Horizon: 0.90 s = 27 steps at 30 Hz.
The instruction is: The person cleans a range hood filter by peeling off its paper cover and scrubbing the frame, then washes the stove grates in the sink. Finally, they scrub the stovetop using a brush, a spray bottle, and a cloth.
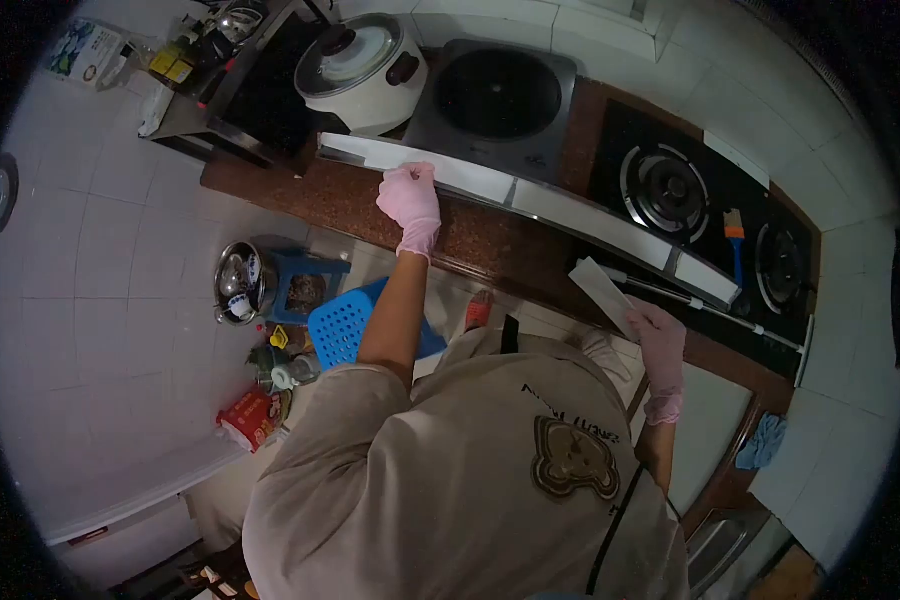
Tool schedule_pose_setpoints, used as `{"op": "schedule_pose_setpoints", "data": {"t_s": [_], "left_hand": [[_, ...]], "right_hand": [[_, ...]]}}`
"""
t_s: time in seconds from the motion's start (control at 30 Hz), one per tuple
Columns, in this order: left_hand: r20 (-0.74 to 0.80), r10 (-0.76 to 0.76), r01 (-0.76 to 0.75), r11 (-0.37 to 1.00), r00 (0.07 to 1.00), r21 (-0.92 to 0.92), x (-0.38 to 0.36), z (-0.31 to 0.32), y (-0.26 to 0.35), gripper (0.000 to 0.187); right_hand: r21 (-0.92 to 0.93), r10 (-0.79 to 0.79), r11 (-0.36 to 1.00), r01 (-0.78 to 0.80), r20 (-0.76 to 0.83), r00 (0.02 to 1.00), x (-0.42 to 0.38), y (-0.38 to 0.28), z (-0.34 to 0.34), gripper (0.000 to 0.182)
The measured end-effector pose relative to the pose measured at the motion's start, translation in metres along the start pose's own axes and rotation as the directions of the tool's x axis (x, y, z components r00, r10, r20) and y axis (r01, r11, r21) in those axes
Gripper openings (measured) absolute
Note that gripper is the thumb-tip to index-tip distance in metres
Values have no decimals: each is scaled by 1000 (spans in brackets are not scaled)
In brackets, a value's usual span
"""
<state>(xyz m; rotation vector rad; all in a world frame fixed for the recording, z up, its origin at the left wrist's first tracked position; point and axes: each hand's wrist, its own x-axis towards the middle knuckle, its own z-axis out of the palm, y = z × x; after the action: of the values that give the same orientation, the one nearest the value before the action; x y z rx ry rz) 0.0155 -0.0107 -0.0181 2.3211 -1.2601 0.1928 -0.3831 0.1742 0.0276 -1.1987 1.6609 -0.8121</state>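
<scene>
My left hand (411,202), in a pink glove, is closed at the near edge of a long white panel with metal trim (475,180). The panel lies aslant along the front of the counter; the fingertips are partly hidden against it. In my right hand (660,345), also gloved in pink, is a flat pale rectangular piece (602,292), gripped at its lower right end. Just beyond that hand, a thin metal rod (710,308) runs along the counter front, below the panel's right part.
A white electric pot (362,75) and a black cooktop (500,95) stand behind the panel. An orange-handled brush (736,245) lies between the gas burners (665,190). Blue basket (340,330), steel bowl (245,285) and red packet (253,415) are down on the left.
</scene>
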Motion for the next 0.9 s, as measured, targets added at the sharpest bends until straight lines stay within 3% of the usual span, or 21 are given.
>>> {"op": "schedule_pose_setpoints", "data": {"t_s": [0.07, 0.1, 0.13, 0.2, 0.23, 0.3, 0.33, 0.5, 0.6, 0.77, 0.87, 0.9], "left_hand": [[-50, -79, 66, 971, 996, -228, -6, -16, 9, 26], [-170, -33, 0, 982, 985, -191, -14, -28, 21, 31], [-163, -28, -5, 981, 986, -196, -24, -35, 28, 31], [-8, 169, -164, 945, 986, -282, -45, -41, 38, 31], [101, 246, -210, 936, 964, -282, -55, -37, 46, 27], [174, 278, -183, 887, 945, -423, -75, -37, 64, 27], [154, 340, -263, 888, 928, -377, -81, -38, 69, 28], [134, 373, -320, 897, 918, -306, -87, -17, 82, 29], [94, 386, -353, 900, 917, -254, -86, -7, 85, 27], [14, 395, -380, 893, 919, -240, -87, -1, 90, 21], [42, 356, -326, 892, 933, -314, -85, 1, 88, 19], [-29, 387, -371, 857, 922, -356, -85, 1, 87, 18]], "right_hand": [[-62, -2, 998, 2, 8, 1000, -2, -8, -1, 27], [-63, 1, 998, -1, -2, 1000, -2, -13, -2, 27], [-58, 27, 998, -28, -10, 1000, -4, -18, -2, 27], [-52, 60, 997, -61, -19, 998, -5, -13, -4, 27], [-68, 0, 998, 0, -12, 1000, -2, -3, -4, 27], [-87, -60, 994, 59, -1, 998, -2, 2, -5, 27], [-50, -58, 997, 58, -3, 998, -3, -2, -4, 26], [68, 27, 997, -27, 0, 1000, -8, -8, -7, 26], [-28, -55, 998, 55, -8, 998, -11, -1, -9, 26], [-139, 32, 990, -35, -22, 999, -18, -12, -10, 28], [-124, -10, 992, 6, -29, 1000, -16, -2, -9, 27], [-123, -10, 992, 6, -29, 1000, -16, -3, -9, 27]]}}
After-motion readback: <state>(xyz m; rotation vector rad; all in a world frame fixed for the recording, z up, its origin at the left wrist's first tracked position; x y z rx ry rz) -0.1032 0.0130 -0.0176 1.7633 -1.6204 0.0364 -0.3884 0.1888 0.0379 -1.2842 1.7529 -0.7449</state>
